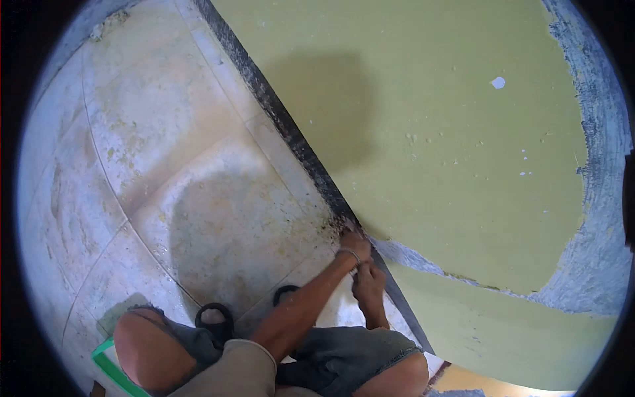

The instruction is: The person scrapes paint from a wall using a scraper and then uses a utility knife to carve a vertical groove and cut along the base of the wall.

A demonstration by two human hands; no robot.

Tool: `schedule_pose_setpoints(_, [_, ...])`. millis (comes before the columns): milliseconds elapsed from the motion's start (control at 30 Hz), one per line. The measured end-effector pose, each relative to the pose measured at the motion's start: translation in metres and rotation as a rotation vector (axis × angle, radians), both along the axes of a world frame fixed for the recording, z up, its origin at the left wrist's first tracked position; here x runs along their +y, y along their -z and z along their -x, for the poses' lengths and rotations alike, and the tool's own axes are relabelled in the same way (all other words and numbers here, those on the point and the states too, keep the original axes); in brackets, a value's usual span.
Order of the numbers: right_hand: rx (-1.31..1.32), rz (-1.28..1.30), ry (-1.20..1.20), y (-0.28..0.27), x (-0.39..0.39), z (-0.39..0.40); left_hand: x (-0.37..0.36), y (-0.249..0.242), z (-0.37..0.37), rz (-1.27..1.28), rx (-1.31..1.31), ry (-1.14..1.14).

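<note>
I am squatting at the foot of a yellow-green wall (430, 132), where a dark skirting strip (278, 112) meets the tiled floor (198, 198). My left hand (355, 243), with a band on its wrist, reaches forward and presses against the strip at a speckled, dirty spot. My right hand (368, 284) is curled just below it, close to the strip. Whatever either hand grips is too small or too hidden to make out.
My bare knees (152, 351) and grey shorts fill the bottom of the view. Black sandal straps (215, 317) show between them. A green-edged object (109, 367) lies at the bottom left. Grey scraped patches (589, 264) run along the wall's right side.
</note>
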State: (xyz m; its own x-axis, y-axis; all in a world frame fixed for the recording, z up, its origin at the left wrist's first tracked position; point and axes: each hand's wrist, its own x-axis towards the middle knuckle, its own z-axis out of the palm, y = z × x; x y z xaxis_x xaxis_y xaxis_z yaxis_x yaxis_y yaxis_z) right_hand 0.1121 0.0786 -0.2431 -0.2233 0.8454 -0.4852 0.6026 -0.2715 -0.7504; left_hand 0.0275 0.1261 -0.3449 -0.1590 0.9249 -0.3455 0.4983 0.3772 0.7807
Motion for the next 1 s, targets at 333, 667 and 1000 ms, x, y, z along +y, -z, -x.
schedule_pose_setpoints(333, [-0.218, -0.4, -0.299, 0.002, 0.0, 0.016, -0.003, 0.024, 0.012, -0.183, 0.1, 0.136])
schedule_pose_setpoints(667, [-0.292, -0.483, -0.401, -0.01, 0.004, 0.042, 0.009, 0.036, 0.023, -0.097, 0.008, -0.035])
schedule_pose_setpoints(1000, [-0.284, -0.441, -0.358, 0.02, 0.012, 0.067, -0.002, 0.025, 0.063, -0.215, -0.091, 0.173])
